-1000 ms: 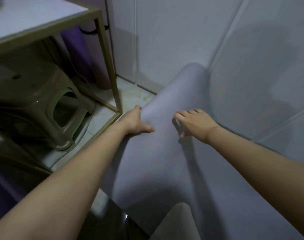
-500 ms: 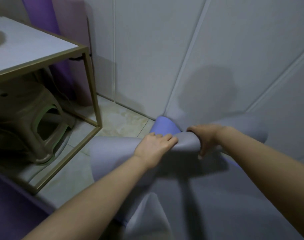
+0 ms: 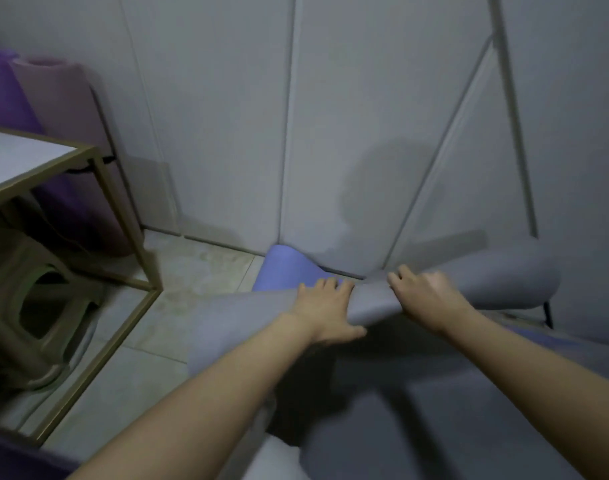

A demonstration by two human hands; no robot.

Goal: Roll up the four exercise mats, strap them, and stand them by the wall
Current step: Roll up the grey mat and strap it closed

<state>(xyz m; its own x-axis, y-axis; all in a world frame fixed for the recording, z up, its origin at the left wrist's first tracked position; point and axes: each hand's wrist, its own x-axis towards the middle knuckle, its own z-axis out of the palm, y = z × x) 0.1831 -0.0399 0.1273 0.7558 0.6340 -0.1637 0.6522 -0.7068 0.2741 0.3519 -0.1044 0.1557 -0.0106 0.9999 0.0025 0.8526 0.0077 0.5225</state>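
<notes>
A grey exercise mat [image 3: 497,282] lies on the floor with its far end curled over into a loose roll beside the wall. My left hand [image 3: 325,311] grips the roll's left part, fingers over the top and thumb underneath. My right hand [image 3: 424,294] grips the fold just to the right, fingers curled over it. A blue-violet mat [image 3: 285,271] shows from under the grey one at the wall's foot. Two rolled mats, a purple one [image 3: 5,95] and a pinkish one [image 3: 64,98], stand upright against the wall at the far left.
A gold-framed side table [image 3: 102,188] with a white top stands at the left, a brown plastic stool [image 3: 29,306] tucked beneath it. Pale tiled floor [image 3: 199,271] lies between the table and the mat. The panelled wall is close ahead.
The mat's far end, which stood up against the wall, has been folded down toward me and curled into a roll. Both hands moved together onto that roll, and the view tilted upward.
</notes>
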